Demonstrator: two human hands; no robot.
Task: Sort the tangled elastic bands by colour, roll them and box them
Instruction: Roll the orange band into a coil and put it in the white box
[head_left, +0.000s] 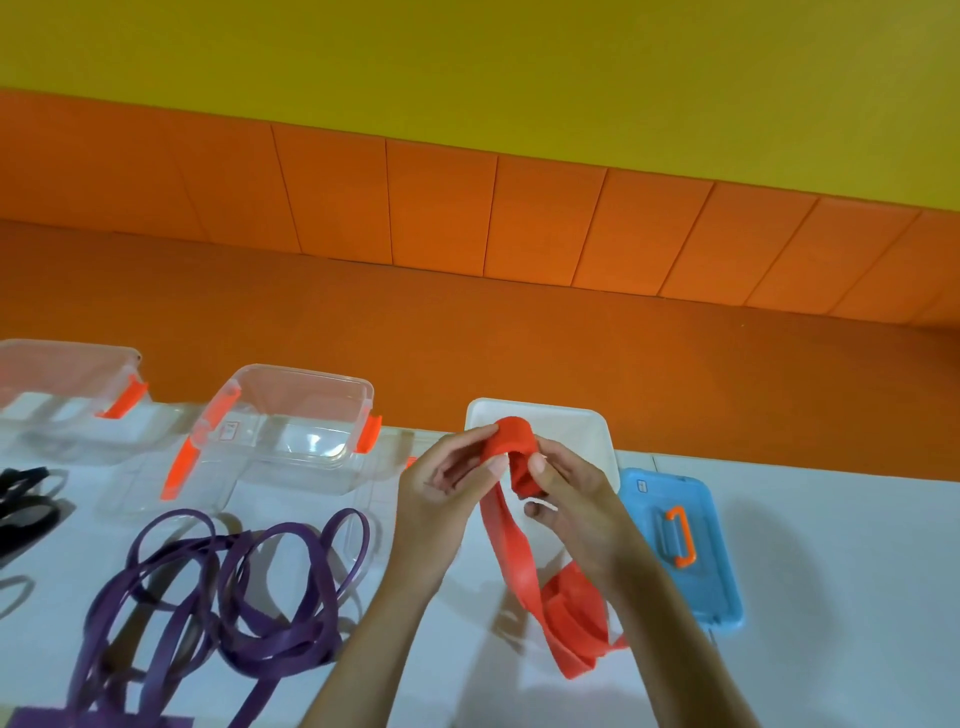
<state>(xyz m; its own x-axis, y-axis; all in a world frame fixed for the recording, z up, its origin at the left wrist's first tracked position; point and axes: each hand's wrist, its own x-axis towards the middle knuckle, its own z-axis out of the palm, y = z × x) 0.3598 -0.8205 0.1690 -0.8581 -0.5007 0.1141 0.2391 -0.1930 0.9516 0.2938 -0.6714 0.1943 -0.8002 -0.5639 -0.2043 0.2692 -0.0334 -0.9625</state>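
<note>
Far left of the grip, dark elastic bands (23, 499) are cut by the frame edge, so I cannot count them. Nearer, left of the grip and lower, the purple flat elastic bands (270, 623) lie tangled on the white table (831, 571); their near loops run out of frame. Behind them stands a clear plastic box with orange clips (311, 375). Clear lids seem to lie around it, but they are hard for me to make out.

At the grip, my read is that both hands are grasping the red flat elastic band (519, 441). The left hand (441, 499) pinches the rolled end from its left, and the right hand (582, 514) holds it from the right, thumb on the roll. Fingers hide the roll's core.

The loose tail (506, 540) drops from the grip toward me, its long axis running away-to-near, and ends in a folded heap (571, 613) on the table below the right wrist. I judge that the rolling must take up that length.

Just behind the grip sits the white plastic box (597, 426), its inside partly hidden, nearer the right hand. Right of the grip lies a blue plastic lid with an orange handle (696, 571).
</note>
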